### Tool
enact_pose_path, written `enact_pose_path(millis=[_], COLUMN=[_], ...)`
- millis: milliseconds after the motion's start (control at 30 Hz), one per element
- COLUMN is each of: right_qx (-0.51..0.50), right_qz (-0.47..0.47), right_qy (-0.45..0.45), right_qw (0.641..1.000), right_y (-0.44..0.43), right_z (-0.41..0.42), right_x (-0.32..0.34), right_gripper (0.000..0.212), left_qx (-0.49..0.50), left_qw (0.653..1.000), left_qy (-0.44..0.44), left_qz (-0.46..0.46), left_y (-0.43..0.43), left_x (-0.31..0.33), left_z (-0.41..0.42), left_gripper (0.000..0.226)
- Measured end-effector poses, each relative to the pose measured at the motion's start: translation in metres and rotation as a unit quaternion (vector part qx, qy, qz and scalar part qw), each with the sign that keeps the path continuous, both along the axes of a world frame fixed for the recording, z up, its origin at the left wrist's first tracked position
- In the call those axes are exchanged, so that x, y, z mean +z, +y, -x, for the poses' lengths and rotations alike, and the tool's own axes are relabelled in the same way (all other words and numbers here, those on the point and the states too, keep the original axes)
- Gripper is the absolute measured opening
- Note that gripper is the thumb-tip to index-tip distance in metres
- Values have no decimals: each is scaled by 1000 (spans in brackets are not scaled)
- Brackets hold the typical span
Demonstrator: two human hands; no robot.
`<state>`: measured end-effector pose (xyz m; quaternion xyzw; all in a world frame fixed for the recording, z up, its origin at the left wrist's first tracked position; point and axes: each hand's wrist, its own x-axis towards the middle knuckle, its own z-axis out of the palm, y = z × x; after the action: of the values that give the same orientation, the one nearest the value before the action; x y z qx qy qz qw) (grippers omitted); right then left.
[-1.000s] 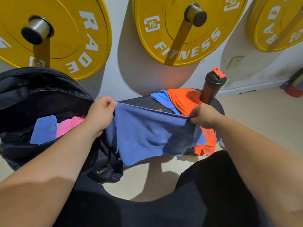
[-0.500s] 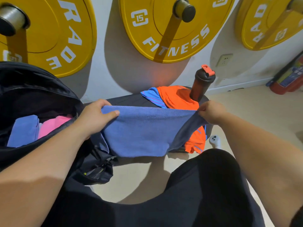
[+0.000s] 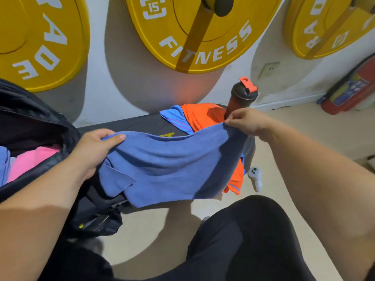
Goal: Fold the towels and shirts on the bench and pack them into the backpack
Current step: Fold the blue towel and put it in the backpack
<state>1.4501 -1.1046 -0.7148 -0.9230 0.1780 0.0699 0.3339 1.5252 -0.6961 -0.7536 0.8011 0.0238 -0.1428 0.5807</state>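
person has stretched the blue towel (image 3: 168,167) wider than a second ago; left hand (image 3: 95,151) grips one end by the open backpack (image 3: 36,110), right hand (image 3: 246,122) pinches the other above the orange shirt (image 3: 203,116); it sags over the bench (image 3: 142,123), fold probably next

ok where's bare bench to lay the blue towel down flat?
Bare bench pad between the backpack and the orange shirt, behind the held blue towel. Right end is crowded: shirt plus shaker bottle. Backpack holds pink cloth.
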Motion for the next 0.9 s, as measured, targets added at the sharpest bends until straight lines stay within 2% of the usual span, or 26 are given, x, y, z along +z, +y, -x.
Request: enact_pose_path(millis=[100, 200, 367, 500, 633, 733, 800, 900], right_qx=[8, 36, -67, -96, -99, -102, -110, -114], right_qz=[38, 62, -29, -46, 35, 82, 102, 124], right_qy=[33, 47, -24, -9, 9, -12, -30, -75], right_qw=[999, 996, 997, 994, 994, 991, 988, 983], right_y=[-4, -7, -8, -16, -25, -28, -25, -8], right_z=[-29, -56, -96, -132, -172, -198, -210, -209], right_x=[-15, -34, -81, -115, -128, -125, -126, -137], right_gripper=[20, 25, 33, 38, 35, 37, 42, 47], left_qx=[22, 77, 100, 94, 61, 39, 23, -30], left_qw=[999, 990, 973, 960, 944, 932, 931, 918], left_qy=[11, -24, -28, -56, -78, -106, -94, -73], left_qz=[-30, -114, -205, -258, -315, -343, -351, -389], left_y=[1, -3, -22, -31, -34, -35, -36, -39], left_x=[-19, -43, -80, -101, -109, -120, -130, -142], left_z=[-17, -34, -61, -93, -136, -167, -181, -183], left_gripper=[14, 14, 17, 18, 19, 16, 15, 34])
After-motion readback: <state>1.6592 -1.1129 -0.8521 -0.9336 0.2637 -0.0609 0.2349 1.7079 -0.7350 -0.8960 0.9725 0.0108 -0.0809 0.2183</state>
